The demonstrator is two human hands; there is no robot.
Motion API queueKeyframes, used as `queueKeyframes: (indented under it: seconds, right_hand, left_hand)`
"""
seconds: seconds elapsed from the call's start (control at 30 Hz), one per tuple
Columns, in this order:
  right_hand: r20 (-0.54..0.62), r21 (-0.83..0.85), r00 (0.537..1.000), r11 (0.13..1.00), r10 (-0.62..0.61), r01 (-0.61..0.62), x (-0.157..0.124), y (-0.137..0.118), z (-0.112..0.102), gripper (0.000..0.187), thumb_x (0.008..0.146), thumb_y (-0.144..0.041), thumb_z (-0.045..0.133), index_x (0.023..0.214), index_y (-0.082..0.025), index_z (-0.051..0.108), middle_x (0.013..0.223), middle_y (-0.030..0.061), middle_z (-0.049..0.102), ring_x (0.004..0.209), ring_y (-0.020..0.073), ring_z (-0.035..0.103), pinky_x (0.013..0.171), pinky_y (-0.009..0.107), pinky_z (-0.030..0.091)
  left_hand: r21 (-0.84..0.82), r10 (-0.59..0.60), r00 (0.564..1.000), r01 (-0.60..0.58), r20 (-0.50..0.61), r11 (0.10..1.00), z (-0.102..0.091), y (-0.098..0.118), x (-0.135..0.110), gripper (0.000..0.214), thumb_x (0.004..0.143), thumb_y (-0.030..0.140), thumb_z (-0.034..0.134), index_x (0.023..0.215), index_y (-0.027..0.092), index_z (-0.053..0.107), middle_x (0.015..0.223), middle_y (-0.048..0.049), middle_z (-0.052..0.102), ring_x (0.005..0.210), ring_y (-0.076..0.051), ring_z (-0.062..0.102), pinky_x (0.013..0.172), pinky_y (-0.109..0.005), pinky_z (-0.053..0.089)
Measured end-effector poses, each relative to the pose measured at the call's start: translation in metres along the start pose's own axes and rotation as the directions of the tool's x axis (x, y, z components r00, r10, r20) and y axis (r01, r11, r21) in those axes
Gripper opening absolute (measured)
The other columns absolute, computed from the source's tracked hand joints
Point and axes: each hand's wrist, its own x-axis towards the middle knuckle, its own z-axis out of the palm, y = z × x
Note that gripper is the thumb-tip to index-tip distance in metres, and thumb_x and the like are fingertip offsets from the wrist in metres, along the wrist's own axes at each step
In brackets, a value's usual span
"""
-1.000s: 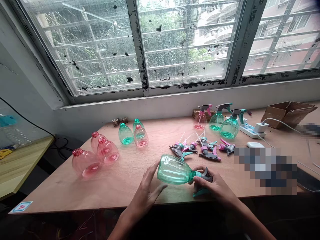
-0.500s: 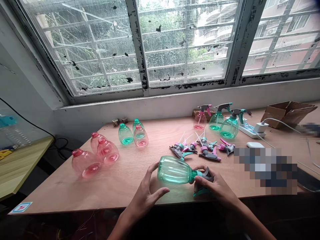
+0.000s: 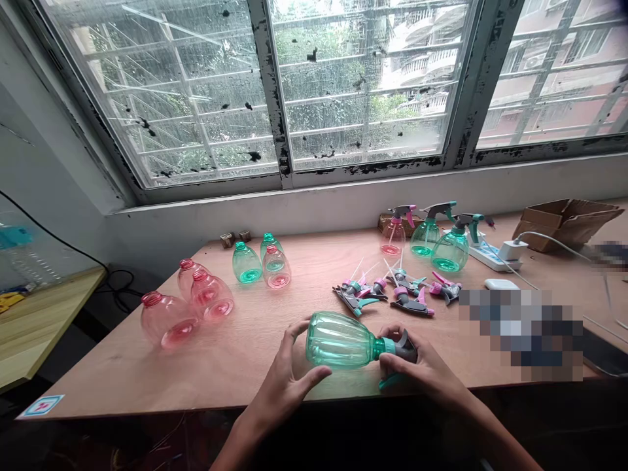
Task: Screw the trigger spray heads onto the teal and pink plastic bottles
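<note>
A green spray bottle (image 3: 339, 340) lies sideways just above the table's front edge, its base toward the left. My right hand (image 3: 417, 356) is wrapped around its grey and teal spray head (image 3: 405, 347) at the neck. By the bottle's base, my left hand (image 3: 289, 366) is open, thumb stretched out below and fingertips close to the far side of the base. Whether those fingertips touch the plastic I cannot tell. Beyond the bottle lies a pile of loose spray heads (image 3: 409, 302), grey with pink or teal parts and white tubes.
Pink bottles without heads (image 3: 169, 320) stand at the left, and green ones (image 3: 246, 263) behind them. Fitted spray bottles (image 3: 450, 252) stand at the back right, near a power strip (image 3: 490, 257) and an open cardboard box (image 3: 554, 226). A blurred patch covers the right side.
The green spray bottle has dipped slightly toward the table and shifted a little left at its base. Both hands keep nearly the same places.
</note>
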Motion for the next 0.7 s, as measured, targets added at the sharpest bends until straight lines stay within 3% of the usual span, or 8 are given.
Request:
queueKeyframes:
  seconds: [0.1,0.23,0.37,0.57,0.7]
  right_hand:
    - [-0.017,-0.004,1.000,1.000,0.004,-0.004,0.0010,0.0004,0.0001,0.033,0.086,-0.041,0.072,0.104,-0.020,0.054,0.067,-0.0014,0.073,0.065,0.0184,0.068,0.065,0.030,0.057]
    - [-0.067,-0.002,0.998,1.000,0.001,-0.001,0.0021,0.0015,-0.0012,0.032,0.087,-0.044,0.070,0.102,-0.020,0.055,0.067,0.0000,0.075,0.062,0.0193,0.070,0.063,0.030,0.056]
    - [-0.046,0.008,0.999,1.000,0.018,-0.017,0.0020,-0.0009,-0.0011,0.035,0.087,-0.046,0.069,0.105,-0.018,0.058,0.069,0.0023,0.077,0.063,0.0201,0.071,0.064,0.030,0.056]
    - [-0.036,0.015,0.999,1.000,0.020,-0.020,0.0008,-0.0009,-0.0005,0.035,0.087,-0.044,0.071,0.107,-0.018,0.061,0.069,0.0020,0.078,0.065,0.0201,0.072,0.067,0.031,0.055]
    - [-0.023,-0.007,1.000,1.000,0.011,-0.011,0.0007,0.0010,-0.0008,0.034,0.087,-0.044,0.071,0.106,-0.018,0.061,0.068,0.0026,0.078,0.066,0.0212,0.071,0.066,0.031,0.055]
  left_hand:
    - [-0.023,0.042,0.999,-0.042,-0.033,0.999,-0.0009,-0.0003,0.0005,0.057,0.086,0.043,0.071,0.134,0.031,0.043,0.140,-0.0079,0.048,0.140,-0.031,0.038,0.119,-0.050,0.029]
    - [0.082,0.093,0.996,-0.093,-0.002,0.992,0.0001,-0.0031,-0.0003,0.086,0.079,0.039,0.079,0.149,0.039,0.028,0.148,-0.0070,0.039,0.140,-0.031,0.038,0.119,-0.052,0.030]
    - [0.126,0.159,0.986,-0.163,0.044,0.979,0.0021,-0.0057,-0.0024,0.076,0.091,0.034,0.067,0.152,0.043,0.022,0.158,-0.0046,0.030,0.148,-0.030,0.026,0.122,-0.051,0.025]
    - [0.028,0.132,0.991,-0.133,0.023,0.991,0.0004,-0.0066,-0.0033,0.080,0.083,0.046,0.074,0.149,0.033,0.030,0.154,-0.0113,0.039,0.142,-0.035,0.037,0.119,-0.055,0.029]
    - [-0.008,0.076,0.997,-0.076,0.029,0.997,-0.0028,-0.0027,-0.0020,0.066,0.093,0.048,0.059,0.151,0.034,0.031,0.153,-0.0103,0.040,0.137,-0.032,0.045,0.115,-0.050,0.037]
